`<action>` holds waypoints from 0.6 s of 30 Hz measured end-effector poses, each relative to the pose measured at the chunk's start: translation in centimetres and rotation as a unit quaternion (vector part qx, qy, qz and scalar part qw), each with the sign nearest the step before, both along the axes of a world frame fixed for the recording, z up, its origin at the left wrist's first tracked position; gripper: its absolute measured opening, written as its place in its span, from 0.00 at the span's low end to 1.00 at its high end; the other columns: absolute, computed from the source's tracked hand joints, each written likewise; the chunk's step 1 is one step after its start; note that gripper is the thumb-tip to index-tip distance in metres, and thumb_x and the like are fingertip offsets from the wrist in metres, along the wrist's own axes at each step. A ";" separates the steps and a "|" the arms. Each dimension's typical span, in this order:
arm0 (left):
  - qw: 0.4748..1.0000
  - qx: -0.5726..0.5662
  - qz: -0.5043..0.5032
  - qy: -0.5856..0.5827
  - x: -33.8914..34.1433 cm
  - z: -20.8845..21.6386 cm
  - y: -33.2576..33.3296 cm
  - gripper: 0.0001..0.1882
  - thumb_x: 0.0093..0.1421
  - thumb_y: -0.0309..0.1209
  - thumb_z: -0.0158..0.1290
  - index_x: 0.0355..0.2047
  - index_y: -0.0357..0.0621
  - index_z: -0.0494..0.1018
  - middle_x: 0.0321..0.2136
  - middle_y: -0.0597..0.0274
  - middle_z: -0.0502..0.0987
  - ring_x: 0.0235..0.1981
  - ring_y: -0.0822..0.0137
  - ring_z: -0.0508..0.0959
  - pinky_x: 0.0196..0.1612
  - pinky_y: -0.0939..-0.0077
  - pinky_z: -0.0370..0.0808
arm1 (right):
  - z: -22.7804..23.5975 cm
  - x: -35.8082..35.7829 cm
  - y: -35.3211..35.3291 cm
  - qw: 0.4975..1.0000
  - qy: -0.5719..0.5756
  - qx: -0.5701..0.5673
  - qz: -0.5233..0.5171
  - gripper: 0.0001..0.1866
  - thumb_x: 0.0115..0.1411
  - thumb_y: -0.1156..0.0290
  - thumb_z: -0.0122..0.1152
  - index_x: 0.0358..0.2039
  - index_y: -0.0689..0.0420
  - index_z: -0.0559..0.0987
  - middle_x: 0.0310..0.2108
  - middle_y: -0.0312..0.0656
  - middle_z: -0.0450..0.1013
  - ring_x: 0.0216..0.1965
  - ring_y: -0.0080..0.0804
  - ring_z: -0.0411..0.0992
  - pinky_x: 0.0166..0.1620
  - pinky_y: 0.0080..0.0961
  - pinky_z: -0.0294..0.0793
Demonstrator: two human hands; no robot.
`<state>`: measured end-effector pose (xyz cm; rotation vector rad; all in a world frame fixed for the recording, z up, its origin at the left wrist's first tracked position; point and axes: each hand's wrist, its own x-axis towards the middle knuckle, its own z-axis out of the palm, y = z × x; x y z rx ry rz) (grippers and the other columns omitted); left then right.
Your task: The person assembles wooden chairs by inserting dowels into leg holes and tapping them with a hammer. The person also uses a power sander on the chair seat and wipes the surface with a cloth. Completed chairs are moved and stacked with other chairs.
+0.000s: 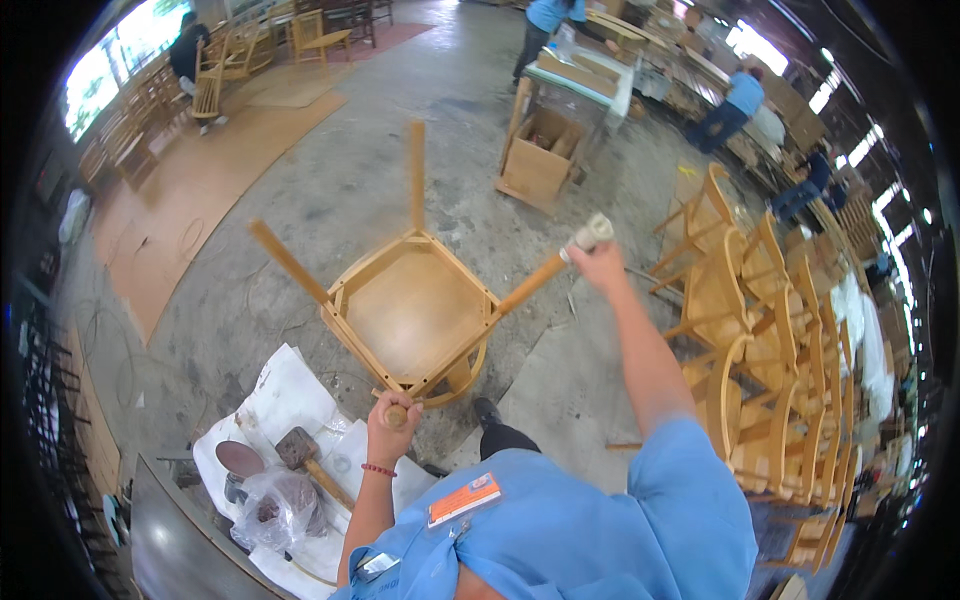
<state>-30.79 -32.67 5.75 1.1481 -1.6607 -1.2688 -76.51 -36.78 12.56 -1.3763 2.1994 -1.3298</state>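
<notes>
An upturned, honey-coloured, square-seated wooden chair (410, 310) sits mid-view over grey concrete floor (330, 180); left hand (388, 428) wraps its six-o'clock leg (396, 415), right hand (600, 266) clasps a whitish cylinder (593, 232) toward two; tan wooden chairs (718, 288) crowd three o'clock

Was a furniture workshop, more factory floor than home. Stained concrete floor (400, 85), with an upturned wooden chair (410, 300) out in the open. Matching wooden chairs (717, 285) were packed in rows on the right; more chairs (320, 40) stood upper left. Mallet (296, 447) lay on a white sheet (275, 390). Co-workers (744, 93) in blue tops stood farther back, past a cluttered work table (618, 98). Far right looked like stacked cartons (805, 128), too blurred to be sure
</notes>
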 end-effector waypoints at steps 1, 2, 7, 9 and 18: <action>1.000 0.006 -0.001 0.005 -0.1 -0.4 0.1 0.10 0.53 0.24 0.61 0.28 0.42 0.69 0.26 0.63 0.75 0.30 0.70 0.74 0.37 0.75 0.73 | 0.5 -0.6 -0.8 0.997 0.036 0.033 -0.053 0.20 0.49 0.62 0.66 0.39 0.62 0.78 0.35 0.50 0.79 0.40 0.45 0.78 0.43 0.37 0.74; 1.000 0.014 0.002 0.005 0.1 -0.6 0.3 0.10 0.53 0.24 0.61 0.28 0.43 0.69 0.26 0.63 0.75 0.30 0.70 0.74 0.37 0.75 0.73 | 0.7 -1.4 -1.5 0.990 0.067 0.066 -0.102 0.21 0.49 0.62 0.67 0.40 0.62 0.78 0.36 0.50 0.79 0.40 0.46 0.78 0.43 0.36 0.74; 1.000 -0.015 -0.010 0.010 0.0 -0.9 0.1 0.11 0.52 0.22 0.62 0.28 0.43 0.68 0.28 0.62 0.75 0.32 0.66 0.76 0.40 0.72 0.74 | 2.6 -5.3 -11.8 0.996 0.086 0.009 -0.014 0.21 0.49 0.61 0.66 0.40 0.62 0.78 0.35 0.51 0.79 0.40 0.47 0.77 0.44 0.36 0.74; 0.999 -0.001 0.037 0.005 0.1 -0.8 0.8 0.11 0.51 0.22 0.62 0.29 0.43 0.68 0.29 0.61 0.75 0.34 0.65 0.76 0.42 0.71 0.74 | 3.2 -2.3 -18.9 0.996 0.045 -0.049 0.054 0.20 0.49 0.61 0.65 0.37 0.63 0.79 0.34 0.51 0.79 0.38 0.46 0.78 0.42 0.36 0.75; 0.958 0.084 0.274 0.032 -3.5 0.1 3.4 0.11 0.53 0.19 0.59 0.32 0.41 0.67 0.35 0.57 0.75 0.43 0.63 0.75 0.50 0.69 0.71 | 7.9 6.9 -40.2 0.974 0.049 -0.014 0.221 0.22 0.50 0.59 0.63 0.39 0.64 0.77 0.36 0.52 0.78 0.38 0.44 0.77 0.42 0.35 0.74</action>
